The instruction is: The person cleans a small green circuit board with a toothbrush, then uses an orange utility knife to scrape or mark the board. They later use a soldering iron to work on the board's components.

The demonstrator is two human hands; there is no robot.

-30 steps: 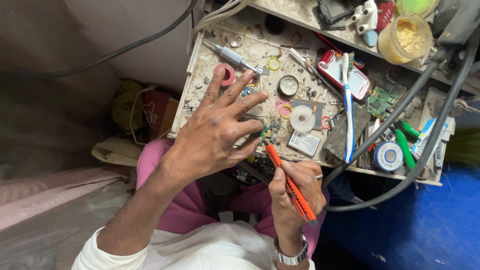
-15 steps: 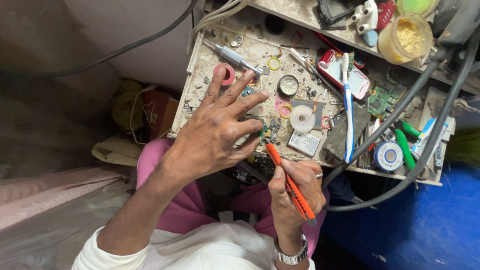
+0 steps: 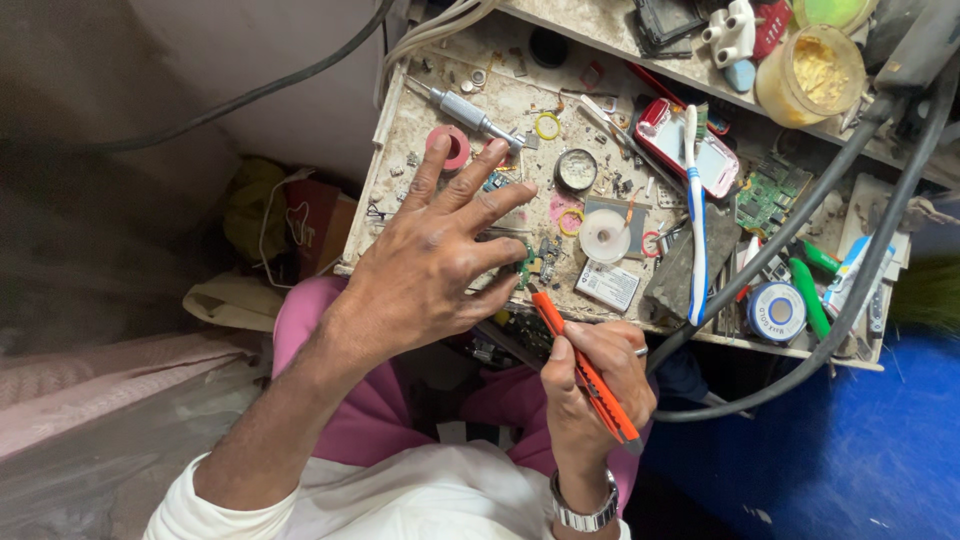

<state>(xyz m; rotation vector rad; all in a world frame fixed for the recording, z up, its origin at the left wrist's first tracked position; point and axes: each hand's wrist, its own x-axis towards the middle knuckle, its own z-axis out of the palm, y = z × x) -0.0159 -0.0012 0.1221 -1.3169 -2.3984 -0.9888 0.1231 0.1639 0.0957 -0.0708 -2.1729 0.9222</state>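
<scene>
Fingers of the left hand are spread wide and flat at the centre of the frame, palm down over the near edge of a cluttered workbench, holding nothing; what lies beneath the palm is hidden. Just right of it and lower, the right hand is closed around an orange cutter knife, a long slim tool with an orange body and a dark spine. It slants from lower right up to upper left, its tip reaching the bench edge near small green circuit scraps, just beside the left thumb. A metal watch sits on the right wrist.

Across the dusty bench lie a pink tape roll just above the left fingertips, a grey screwdriver toward the upper left, a white disc at centre, and a blue and white toothbrush laid over a red and white phone. A yellow jar stands at the upper right. Thick black cables sweep down the right side, passing a solder spool and green pens.
</scene>
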